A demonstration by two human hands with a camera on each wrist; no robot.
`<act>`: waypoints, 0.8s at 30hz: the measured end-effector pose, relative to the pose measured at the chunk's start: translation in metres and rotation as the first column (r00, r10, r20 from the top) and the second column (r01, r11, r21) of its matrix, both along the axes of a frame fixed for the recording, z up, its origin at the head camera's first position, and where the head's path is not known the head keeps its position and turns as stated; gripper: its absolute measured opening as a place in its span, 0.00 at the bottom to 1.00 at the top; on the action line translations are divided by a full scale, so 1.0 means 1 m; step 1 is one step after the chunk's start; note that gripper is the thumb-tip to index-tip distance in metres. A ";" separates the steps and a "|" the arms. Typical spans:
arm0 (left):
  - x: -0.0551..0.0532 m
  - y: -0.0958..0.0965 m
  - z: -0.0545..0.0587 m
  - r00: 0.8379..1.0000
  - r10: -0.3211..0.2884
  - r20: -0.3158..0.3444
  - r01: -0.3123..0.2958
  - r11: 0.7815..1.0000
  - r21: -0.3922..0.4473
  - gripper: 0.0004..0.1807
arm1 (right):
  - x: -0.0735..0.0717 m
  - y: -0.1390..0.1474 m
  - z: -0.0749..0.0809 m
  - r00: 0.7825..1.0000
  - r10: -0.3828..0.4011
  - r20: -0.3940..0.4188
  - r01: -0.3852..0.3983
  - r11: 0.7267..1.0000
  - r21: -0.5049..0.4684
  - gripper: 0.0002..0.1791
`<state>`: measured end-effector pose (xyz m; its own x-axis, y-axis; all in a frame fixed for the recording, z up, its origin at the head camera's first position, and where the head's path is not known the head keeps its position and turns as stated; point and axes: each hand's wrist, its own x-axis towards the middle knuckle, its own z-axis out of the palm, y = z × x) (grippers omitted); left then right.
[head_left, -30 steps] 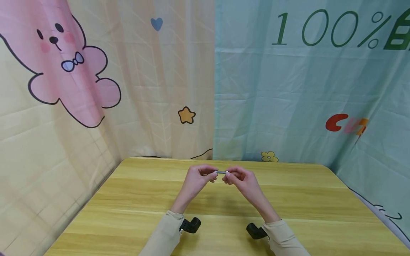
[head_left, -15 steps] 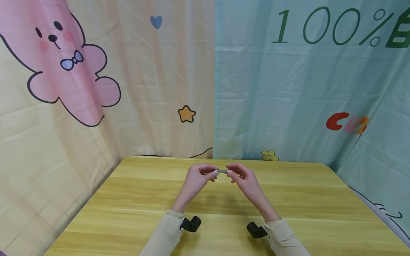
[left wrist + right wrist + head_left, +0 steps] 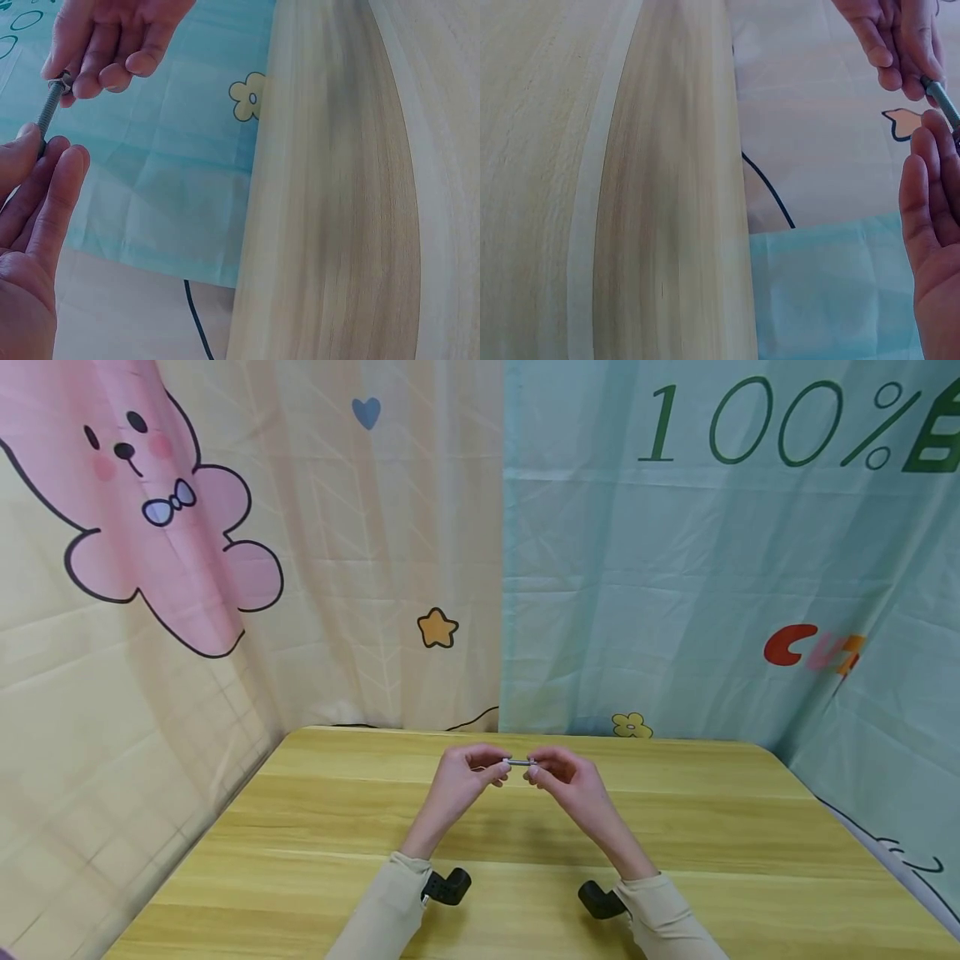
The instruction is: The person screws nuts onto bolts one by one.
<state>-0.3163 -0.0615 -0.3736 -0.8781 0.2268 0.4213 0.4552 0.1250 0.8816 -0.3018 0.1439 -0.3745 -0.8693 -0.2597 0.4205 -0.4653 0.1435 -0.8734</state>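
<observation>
A threaded metal bolt (image 3: 518, 762) is held level above the table, between the two hands. My left hand (image 3: 459, 781) pinches its head end between thumb and fingers; that end is mostly hidden by the fingertips. At the other end, a hex nut (image 3: 64, 81) sits on the thread, as the left wrist view shows. My right hand (image 3: 572, 781) pinches this nut with thumb and forefinger, its other fingers loosely bent. In the right wrist view the bolt head (image 3: 928, 81) shows at the left fingertips, and the nut is mostly cut off by the frame edge.
A wooden table (image 3: 517, 893) lies beneath both hands. Printed curtains (image 3: 675, 568) hang behind it and along the sides. Each forearm wears a black wrist camera, one on the left (image 3: 447, 887) and one on the right (image 3: 600, 900).
Half a second ago my right thumb and fingers were spread a little further right; now they have come back left and pinch the nut. My left hand and the bolt stay nearly still.
</observation>
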 end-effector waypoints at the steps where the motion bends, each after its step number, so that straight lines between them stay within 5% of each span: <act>1: 0.000 0.000 0.000 1.000 -0.001 -0.004 0.001 1.000 -0.001 0.06 | 0.003 -0.001 0.003 1.000 -0.002 0.007 0.002 1.000 0.004 0.10; 7: 0.000 0.001 0.000 1.000 -0.013 -0.020 0.012 1.000 -0.008 0.06 | 0.016 -0.004 0.017 1.000 -0.015 0.005 0.015 1.000 0.013 0.10; 14: 0.000 0.001 -0.001 1.000 -0.011 -0.009 0.011 1.000 -0.012 0.06 | 0.005 -0.003 0.006 0.995 -0.057 0.081 0.055 0.998 0.019 0.13; 24: -0.001 0.000 -0.001 1.000 -0.005 0.003 0.005 1.000 -0.001 0.06 | -0.005 0.002 -0.006 0.997 -0.009 -0.073 0.012 0.999 0.032 0.12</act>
<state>-0.3175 -0.0613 -0.3748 -0.8782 0.2310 0.4189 0.4535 0.1236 0.8826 -0.3070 0.1464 -0.3804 -0.8393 -0.2651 0.4746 -0.5261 0.1762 -0.8320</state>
